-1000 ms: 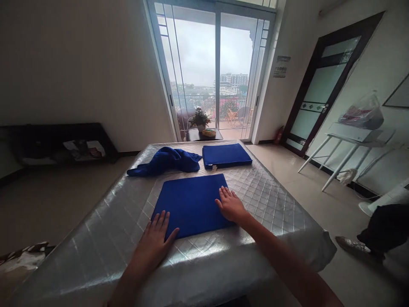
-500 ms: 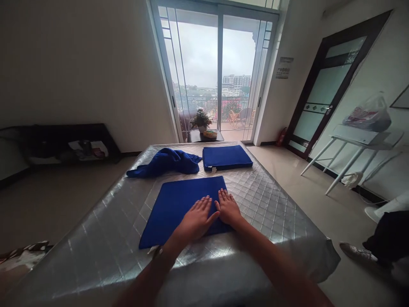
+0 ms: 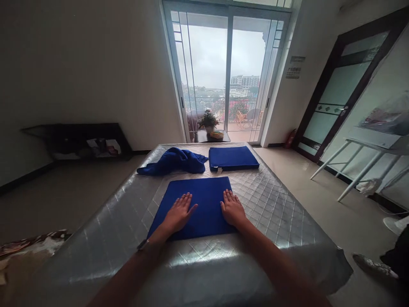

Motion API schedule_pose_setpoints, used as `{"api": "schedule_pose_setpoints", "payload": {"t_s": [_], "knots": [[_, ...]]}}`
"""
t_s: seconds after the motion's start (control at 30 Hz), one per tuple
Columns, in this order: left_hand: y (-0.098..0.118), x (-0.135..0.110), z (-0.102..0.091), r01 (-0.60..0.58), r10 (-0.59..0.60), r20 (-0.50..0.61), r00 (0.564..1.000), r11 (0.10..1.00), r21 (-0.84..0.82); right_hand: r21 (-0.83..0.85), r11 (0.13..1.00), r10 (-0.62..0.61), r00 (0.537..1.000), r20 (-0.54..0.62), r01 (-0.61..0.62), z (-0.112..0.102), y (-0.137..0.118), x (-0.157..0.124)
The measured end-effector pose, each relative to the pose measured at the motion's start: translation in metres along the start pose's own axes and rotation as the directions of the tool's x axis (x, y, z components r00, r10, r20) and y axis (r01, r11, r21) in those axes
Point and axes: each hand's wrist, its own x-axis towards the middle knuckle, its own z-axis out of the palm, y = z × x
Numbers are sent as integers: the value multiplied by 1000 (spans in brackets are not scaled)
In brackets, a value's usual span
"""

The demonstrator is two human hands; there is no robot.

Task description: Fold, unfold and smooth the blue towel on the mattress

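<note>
A folded blue towel (image 3: 204, 200) lies flat on the plastic-wrapped quilted mattress (image 3: 271, 204) in front of me. My left hand (image 3: 177, 212) rests palm down on the towel's middle left, fingers stretched out. My right hand (image 3: 232, 208) lies flat on its right edge, fingers spread. Beyond it sits a neatly folded blue towel (image 3: 232, 157) at the far right, and a crumpled blue towel (image 3: 174, 161) at the far left.
A small table with a potted plant (image 3: 208, 120) stands before the glass balcony doors (image 3: 228, 72). A white folding table (image 3: 367, 157) is at the right. Another person's shoe and dark trouser leg (image 3: 380, 264) show at the lower right. A dark low shelf (image 3: 79, 143) lines the left wall.
My left hand slid from the towel's near left corner to its right side beside my right hand, then back toward the middle left. The right hand stayed on the right edge.
</note>
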Motion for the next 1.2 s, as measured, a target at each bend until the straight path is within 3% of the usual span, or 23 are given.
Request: {"api": "schedule_pose_setpoints", "payload": {"t_s": [0.1, 0.17, 0.33, 0.5, 0.7, 0.8, 0.87, 0.93, 1.03, 1.1, 1.2], "knots": [[-35, -15, 1, 68, -65, -46, 997, 995, 70, -20, 1000, 1, 1000, 13, -1, -1, -1, -1], [-45, -21, 1, 91, -85, -67, 994, 991, 95, -44, 999, -3, 1000, 22, 4, -2, 0, -2], [-42, -22, 1, 120, -113, -94, 989, 990, 72, -106, 993, -36, 998, 46, 41, -9, 0, 7], [-39, -22, 1, 121, -114, -108, 988, 990, 69, -80, 997, -9, 1000, 29, 11, -18, -3, 36], [-46, -23, 2, 145, -142, -45, 989, 987, 72, -24, 999, 26, 1000, -1, -26, -2, 6, 51], [-49, -16, -1, 226, -223, -38, 974, 970, 93, -7, 1000, 13, 1000, -24, -13, 3, 8, 50], [-38, -6, -6, 275, -272, -46, 961, 957, 94, -1, 1000, 10, 999, -33, -10, 5, 8, 50], [-9, 10, -10, 231, -230, -16, 973, 971, 64, -2, 1000, 10, 999, -33, -10, 5, 8, 50], [58, 41, -10, 14, -13, 26, 1000, 1000, -27, -16, 1000, 4, 999, -32, -4, 5, 10, 50], [101, 61, -7, -147, 148, 6, 989, 986, -82, -41, 999, -24, 1000, -10, 24, 5, 13, 50], [134, 82, 0, -216, 213, -33, 976, 967, -135, -68, 996, -60, 998, 28, 62, 5, 17, 48]]}}
